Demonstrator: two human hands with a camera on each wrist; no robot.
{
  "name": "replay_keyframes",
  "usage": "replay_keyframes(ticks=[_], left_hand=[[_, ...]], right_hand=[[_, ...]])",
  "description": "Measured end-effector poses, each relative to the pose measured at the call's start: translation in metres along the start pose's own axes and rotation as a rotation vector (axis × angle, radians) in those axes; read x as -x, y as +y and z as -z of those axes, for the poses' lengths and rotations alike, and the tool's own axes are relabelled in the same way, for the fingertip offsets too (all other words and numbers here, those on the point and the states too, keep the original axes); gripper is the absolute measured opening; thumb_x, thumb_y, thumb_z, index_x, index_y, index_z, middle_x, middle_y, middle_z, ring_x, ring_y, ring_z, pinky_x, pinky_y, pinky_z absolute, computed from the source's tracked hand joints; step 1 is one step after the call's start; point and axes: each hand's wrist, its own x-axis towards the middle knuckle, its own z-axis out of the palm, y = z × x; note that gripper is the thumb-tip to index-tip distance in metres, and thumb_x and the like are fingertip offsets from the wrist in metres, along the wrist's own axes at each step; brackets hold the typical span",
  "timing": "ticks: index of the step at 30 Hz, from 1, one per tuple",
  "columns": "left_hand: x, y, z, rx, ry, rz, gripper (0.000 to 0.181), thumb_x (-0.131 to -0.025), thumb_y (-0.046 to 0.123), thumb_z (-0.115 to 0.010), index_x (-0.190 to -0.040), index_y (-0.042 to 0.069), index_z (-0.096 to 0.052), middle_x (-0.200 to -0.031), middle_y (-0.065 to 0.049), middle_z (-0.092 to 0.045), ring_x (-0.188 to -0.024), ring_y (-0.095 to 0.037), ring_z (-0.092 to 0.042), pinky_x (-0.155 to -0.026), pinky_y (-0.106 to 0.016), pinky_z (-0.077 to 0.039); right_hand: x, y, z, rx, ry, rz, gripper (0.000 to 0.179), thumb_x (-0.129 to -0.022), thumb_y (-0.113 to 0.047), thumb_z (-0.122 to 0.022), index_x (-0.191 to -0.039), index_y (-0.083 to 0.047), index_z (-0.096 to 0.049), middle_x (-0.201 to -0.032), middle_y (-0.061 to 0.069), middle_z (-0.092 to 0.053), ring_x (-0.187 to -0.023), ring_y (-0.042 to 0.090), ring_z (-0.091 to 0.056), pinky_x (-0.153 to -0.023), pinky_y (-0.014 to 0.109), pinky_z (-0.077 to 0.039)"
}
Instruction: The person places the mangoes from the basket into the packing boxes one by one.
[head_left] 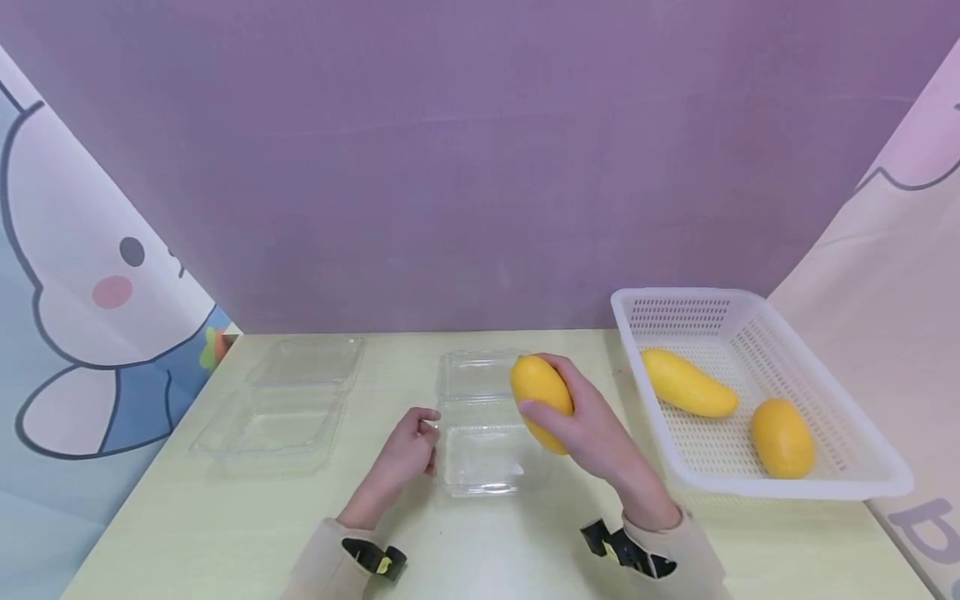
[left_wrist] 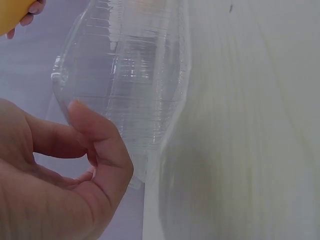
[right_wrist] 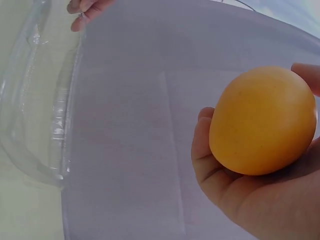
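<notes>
My right hand point(head_left: 592, 425) grips a yellow mango point(head_left: 537, 390), holding it above the right side of an open clear plastic clamshell container point(head_left: 480, 458). In the right wrist view the mango point(right_wrist: 262, 120) sits between the thumb and curled fingers. My left hand point(head_left: 408, 450) is at the container's left edge, near the fold between its two halves. Seen from the left wrist, the left hand's curled fingers point(left_wrist: 107, 150) pinch near the rim of the clear container point(left_wrist: 135, 75). The contact is partly hidden by the fingers.
At the right stands a white perforated basket point(head_left: 810, 367) with a long yellow mango point(head_left: 686, 383) and a rounder yellow mango point(head_left: 782, 437) inside. Another open clear container point(head_left: 281, 417) lies at the left of the pale table point(head_left: 465, 550). A purple backdrop point(head_left: 480, 167) rises behind.
</notes>
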Motion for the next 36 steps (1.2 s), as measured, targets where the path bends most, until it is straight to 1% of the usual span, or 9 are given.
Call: replay_keyframes(ticks=[9, 15, 18, 22, 27, 36], left_hand=[[0.0, -0.001, -0.001, 0.004, -0.016, 0.009, 0.034, -0.101, 0.004, -0.044, -0.132, -0.006, -0.048, -0.089, -0.014, -0.053, -0.059, -0.019, -0.053, -0.058, -0.033, -0.049], [0.001, 0.0, -0.002, 0.016, -0.019, -0.003, 0.033, -0.101, 0.004, -0.045, -0.132, -0.007, -0.048, -0.088, -0.015, -0.053, -0.057, -0.018, -0.053, -0.057, -0.032, -0.05], [0.002, 0.001, -0.002, 0.015, -0.024, 0.003, 0.033, -0.101, 0.005, -0.045, -0.132, -0.006, -0.048, -0.088, -0.015, -0.053, -0.059, -0.018, -0.053, -0.058, -0.033, -0.05], [0.002, 0.001, -0.002, 0.017, -0.028, 0.007, 0.033, -0.102, 0.005, -0.045, -0.133, -0.006, -0.047, -0.09, -0.016, -0.053, -0.061, -0.019, -0.053, -0.059, -0.033, -0.051], [0.001, 0.001, -0.003, 0.031, -0.03, 0.0, 0.033, -0.101, 0.003, -0.045, -0.132, -0.007, -0.047, -0.093, -0.017, -0.053, -0.059, -0.019, -0.053, -0.058, -0.034, -0.052], [0.002, 0.002, -0.005, 0.012, -0.04, 0.012, 0.034, -0.102, 0.005, -0.044, -0.134, -0.006, -0.046, -0.094, -0.017, -0.054, -0.066, -0.02, -0.054, -0.059, -0.033, -0.053]], right_hand=[[-0.006, 0.008, -0.007, 0.007, 0.026, -0.038, 0.053, -0.094, -0.028, -0.067, -0.142, -0.014, -0.05, -0.114, 0.013, -0.059, -0.092, 0.027, -0.058, -0.075, 0.038, -0.051], [-0.011, 0.016, -0.017, 0.003, 0.026, -0.041, 0.053, -0.093, -0.027, -0.068, -0.142, -0.013, -0.05, -0.116, 0.014, -0.059, -0.093, 0.027, -0.057, -0.076, 0.037, -0.051], [-0.012, 0.018, -0.022, -0.005, 0.031, -0.053, 0.054, -0.093, -0.027, -0.068, -0.142, -0.015, -0.05, -0.117, 0.013, -0.059, -0.094, 0.027, -0.057, -0.075, 0.037, -0.051], [-0.014, 0.022, -0.028, -0.012, 0.04, -0.071, 0.055, -0.092, -0.028, -0.069, -0.142, -0.016, -0.05, -0.118, 0.012, -0.059, -0.095, 0.028, -0.057, -0.075, 0.037, -0.05], [-0.016, 0.026, -0.036, -0.016, 0.053, -0.095, 0.056, -0.091, -0.029, -0.071, -0.141, -0.018, -0.049, -0.118, 0.01, -0.06, -0.095, 0.027, -0.057, -0.077, 0.038, -0.049], [-0.019, 0.032, -0.048, -0.042, 0.056, -0.131, 0.057, -0.09, -0.03, -0.071, -0.14, -0.017, -0.046, -0.117, 0.011, -0.06, -0.092, 0.027, -0.058, -0.074, 0.038, -0.049]])
